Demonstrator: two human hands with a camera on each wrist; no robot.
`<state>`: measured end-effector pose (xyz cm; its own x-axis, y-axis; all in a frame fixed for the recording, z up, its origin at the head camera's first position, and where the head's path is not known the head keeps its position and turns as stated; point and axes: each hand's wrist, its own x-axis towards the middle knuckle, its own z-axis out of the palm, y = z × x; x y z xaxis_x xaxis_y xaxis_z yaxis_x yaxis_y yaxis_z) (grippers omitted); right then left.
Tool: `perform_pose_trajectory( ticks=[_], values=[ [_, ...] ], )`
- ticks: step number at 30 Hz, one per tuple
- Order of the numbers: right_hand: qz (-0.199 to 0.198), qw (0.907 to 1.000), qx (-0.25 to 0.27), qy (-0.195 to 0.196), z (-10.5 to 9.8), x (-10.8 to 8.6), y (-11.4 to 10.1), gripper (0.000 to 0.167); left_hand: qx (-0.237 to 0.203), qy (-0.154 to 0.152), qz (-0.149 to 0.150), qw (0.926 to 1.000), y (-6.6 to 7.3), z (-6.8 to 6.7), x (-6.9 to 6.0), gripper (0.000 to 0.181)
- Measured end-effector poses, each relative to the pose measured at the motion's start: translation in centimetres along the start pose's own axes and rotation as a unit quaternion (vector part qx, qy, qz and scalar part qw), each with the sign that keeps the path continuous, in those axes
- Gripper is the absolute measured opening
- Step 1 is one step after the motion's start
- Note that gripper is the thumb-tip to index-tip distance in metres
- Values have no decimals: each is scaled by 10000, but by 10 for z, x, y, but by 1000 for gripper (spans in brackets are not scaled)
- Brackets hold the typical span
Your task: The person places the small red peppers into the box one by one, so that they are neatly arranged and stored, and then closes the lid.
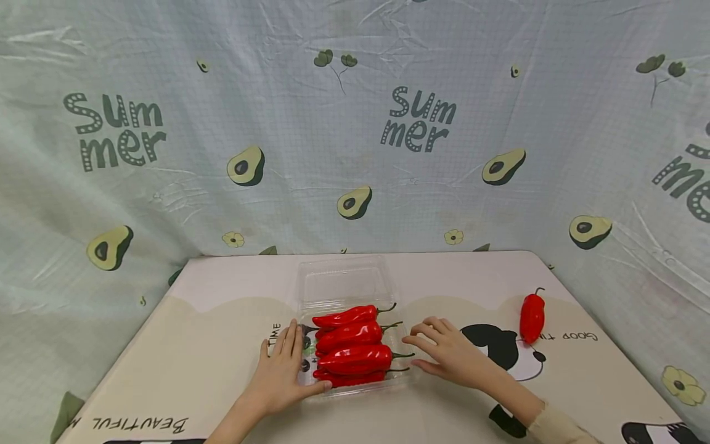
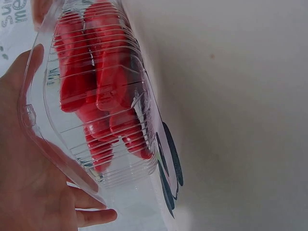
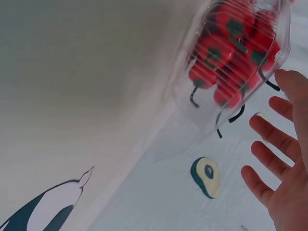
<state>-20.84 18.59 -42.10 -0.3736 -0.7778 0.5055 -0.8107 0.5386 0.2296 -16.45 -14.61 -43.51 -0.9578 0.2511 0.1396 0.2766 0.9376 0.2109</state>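
Several glossy red chili peppers (image 1: pixel 355 356) with green stems lie side by side in a clear plastic clamshell box (image 1: pixel 368 390), their stems pointing right. Its clear lid (image 1: pixel 345 280) is folded back behind it. Along the box's left side rests my left hand (image 1: pixel 281 373), fingers straight and thumb at the near left corner. The left wrist view shows that hand (image 2: pixel 41 178) against the ribbed plastic wall. My right hand (image 1: pixel 452 354) is just right of the stems, fingers spread and slightly bent, holding nothing. In the right wrist view, a gap separates most fingers (image 3: pixel 276 137) from the box.
One more red chili pepper (image 1: pixel 532 317) lies alone on the table at the right, stem pointing away. The table (image 1: pixel 222 345) has a printed cover with cartoon figures and lettering. A patterned curtain (image 1: pixel 299 142) hangs behind and along both sides.
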Motion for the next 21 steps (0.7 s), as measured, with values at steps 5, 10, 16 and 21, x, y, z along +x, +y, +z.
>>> perform_pose_trajectory(
  ticks=[5,10,16,21],
  values=[
    [72,9999,-109,-42,-5,-9,6,33,10,13,6,10000,0,0,0,110],
    [169,9995,-234,-109,-9,-21,12,29,9,-7,-8,10000,1,0,-1,110],
    [187,9992,-346,44,-11,-34,22,33,-21,-31,-34,10000,1,-1,-1,110],
    [272,9985,-462,149,-13,-46,30,42,15,0,2,10000,1,-1,-1,110]
  ],
)
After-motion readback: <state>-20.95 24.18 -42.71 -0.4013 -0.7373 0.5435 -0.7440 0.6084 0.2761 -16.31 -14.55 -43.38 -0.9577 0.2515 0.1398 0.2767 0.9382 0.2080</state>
